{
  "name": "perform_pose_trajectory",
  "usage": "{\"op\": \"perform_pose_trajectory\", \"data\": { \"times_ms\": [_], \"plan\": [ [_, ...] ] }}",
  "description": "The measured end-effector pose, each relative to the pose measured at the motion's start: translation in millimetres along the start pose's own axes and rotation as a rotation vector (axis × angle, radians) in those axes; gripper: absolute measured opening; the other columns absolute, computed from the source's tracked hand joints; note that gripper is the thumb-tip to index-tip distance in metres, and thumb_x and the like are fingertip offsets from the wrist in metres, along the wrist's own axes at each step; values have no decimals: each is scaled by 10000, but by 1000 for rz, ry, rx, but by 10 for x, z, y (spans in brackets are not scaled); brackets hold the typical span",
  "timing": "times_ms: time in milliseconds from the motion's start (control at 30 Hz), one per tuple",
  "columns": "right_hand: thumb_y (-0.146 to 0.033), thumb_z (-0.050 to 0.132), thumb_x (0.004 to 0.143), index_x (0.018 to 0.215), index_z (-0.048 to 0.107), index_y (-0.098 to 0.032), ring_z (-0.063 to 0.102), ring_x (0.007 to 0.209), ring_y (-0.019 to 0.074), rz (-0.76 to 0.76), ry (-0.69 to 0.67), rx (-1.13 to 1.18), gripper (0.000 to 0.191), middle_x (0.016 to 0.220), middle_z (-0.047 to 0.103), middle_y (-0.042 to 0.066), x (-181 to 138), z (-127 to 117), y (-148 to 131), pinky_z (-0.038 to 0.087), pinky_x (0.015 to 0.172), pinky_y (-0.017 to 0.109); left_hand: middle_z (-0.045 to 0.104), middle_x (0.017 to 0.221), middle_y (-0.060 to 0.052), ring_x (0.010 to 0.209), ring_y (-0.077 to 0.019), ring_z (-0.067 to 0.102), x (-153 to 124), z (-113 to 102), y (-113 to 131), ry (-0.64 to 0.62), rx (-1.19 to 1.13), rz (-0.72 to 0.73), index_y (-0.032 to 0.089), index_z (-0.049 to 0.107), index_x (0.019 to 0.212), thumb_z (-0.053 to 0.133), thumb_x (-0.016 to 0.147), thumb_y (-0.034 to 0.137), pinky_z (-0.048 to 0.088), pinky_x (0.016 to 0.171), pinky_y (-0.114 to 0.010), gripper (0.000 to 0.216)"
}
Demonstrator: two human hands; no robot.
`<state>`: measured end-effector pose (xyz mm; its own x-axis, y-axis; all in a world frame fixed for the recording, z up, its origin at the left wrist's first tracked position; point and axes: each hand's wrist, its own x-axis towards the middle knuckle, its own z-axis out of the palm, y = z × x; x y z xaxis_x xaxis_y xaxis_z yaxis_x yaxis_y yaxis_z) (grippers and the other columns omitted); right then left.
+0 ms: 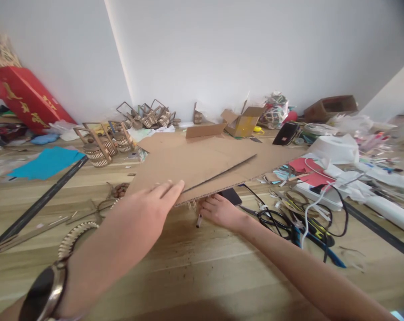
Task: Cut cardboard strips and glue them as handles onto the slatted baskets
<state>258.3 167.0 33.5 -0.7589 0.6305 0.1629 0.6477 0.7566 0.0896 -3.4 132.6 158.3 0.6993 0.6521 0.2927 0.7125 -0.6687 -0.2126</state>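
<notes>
A large flat sheet of corrugated cardboard (188, 156) lies before me, with its near edge raised a little above the table. My left hand (151, 200) rests flat on its near left part, fingers stretched out. By the fingertips begins a long dark slit or thin strip (222, 171), running obliquely to the right; I cannot tell which. Under the near edge, my right hand (218, 209) is closed, its fingertips partly hidden by the cardboard. A short pen-like stick (199, 220) with a dark end pokes out below its fingers. Behind that hand lies a dark flat phone-like object (231, 196).
Small woven baskets (98, 154) stand at left, near blue sheets (48, 162). An open carton (244, 121) is at the back. To the right are black cables (275, 218), blue-handled pliers (325, 252), red paper (311, 171) and white rolls (389, 214). A woven ring (76, 234) lies near my left forearm.
</notes>
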Motion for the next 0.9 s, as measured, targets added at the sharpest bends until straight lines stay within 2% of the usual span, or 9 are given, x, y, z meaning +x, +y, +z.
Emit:
{"op": "perform_pose_trajectory", "data": {
  "times_ms": [167, 267, 333, 367, 467, 533, 633, 800, 900],
  "plan": [
    [-145, 388, 930, 915, 584, -172, 593, 680, 194, -97, 118, 64, 198, 753, 673, 55, -482, -299, -689, 460, 650, 344, 623, 1337, -118, 1164, -257, 627, -214, 310, 292, -18, 190, 44, 137, 478, 1415, 336, 753, -68, 558, 917, -390, 707],
    [-138, 398, 926, 986, 520, -216, 605, 645, 175, 20, 327, 373, 157, 763, 677, 36, -890, -631, -1024, 503, 676, 330, 627, 1340, -103, 1170, -299, 628, -430, 624, 491, -2, 249, 20, 195, 536, 1374, 387, 777, -61, 605, 798, -379, 667],
    [-144, 460, 914, 1022, 506, -251, 659, 743, 190, 143, 349, 469, 158, 839, 701, 39, -1153, -818, -1099, 538, 728, 328, 646, 1314, -104, 1148, -315, 644, -588, 837, 610, -4, 232, 29, 220, 583, 1332, 441, 818, -24, 617, 744, -364, 586],
    [-141, 488, 903, 950, 507, -272, 667, 741, 189, 215, 463, 467, 140, 825, 691, 29, -1269, -875, -1093, 544, 679, 302, 656, 1298, -114, 1142, -321, 647, -663, 931, 657, 1, 212, 45, 215, 608, 1304, 471, 839, 6, 617, 742, -361, 528],
    [-90, 535, 858, 934, 550, -284, 687, 770, 186, 394, 589, 347, 210, 830, 662, 28, -1503, -875, -958, 551, 632, 262, 632, 1330, -125, 1181, -324, 624, -837, 1133, 708, -75, 115, 98, 216, 608, 1306, 579, 891, 163, 610, 792, -368, 419],
    [-90, 533, 869, 1034, 577, -278, 692, 776, 176, 463, 557, 230, 254, 854, 666, 34, -1539, -767, -815, 556, 640, 248, 597, 1372, -133, 1226, -339, 587, -905, 1193, 660, -133, 39, 129, 216, 579, 1337, 647, 879, 304, 577, 889, -429, 472],
    [-105, 423, 928, 1161, 577, -245, 702, 766, 162, 420, 412, 124, 313, 883, 706, 53, -1428, -545, -576, 556, 607, 225, 541, 1430, -139, 1290, -367, 520, -972, 1196, 524, -179, -64, 184, 210, 535, 1374, 679, 846, 426, 486, 1000, -526, 588],
    [-224, 497, 953, 924, 600, -223, 633, 1127, 270, 306, 196, 105, 107, 1244, 673, 119, -1087, -153, -203, 556, 872, 409, 604, 1361, -114, 1228, -304, 563, -1121, 1116, 355, -82, -126, 188, 172, 587, 1299, 530, 956, 322, 506, 968, -465, 378],
    [-286, 555, 937, 939, 595, -218, 611, 1155, 293, 236, 123, 122, 79, 1224, 680, 124, -973, 35, -58, 517, 932, 478, 637, 1312, -97, 1205, -284, 569, -1235, 1087, 269, -54, -167, 157, 177, 635, 1227, 460, 985, 269, 527, 945, -444, 313]
  ]
}}
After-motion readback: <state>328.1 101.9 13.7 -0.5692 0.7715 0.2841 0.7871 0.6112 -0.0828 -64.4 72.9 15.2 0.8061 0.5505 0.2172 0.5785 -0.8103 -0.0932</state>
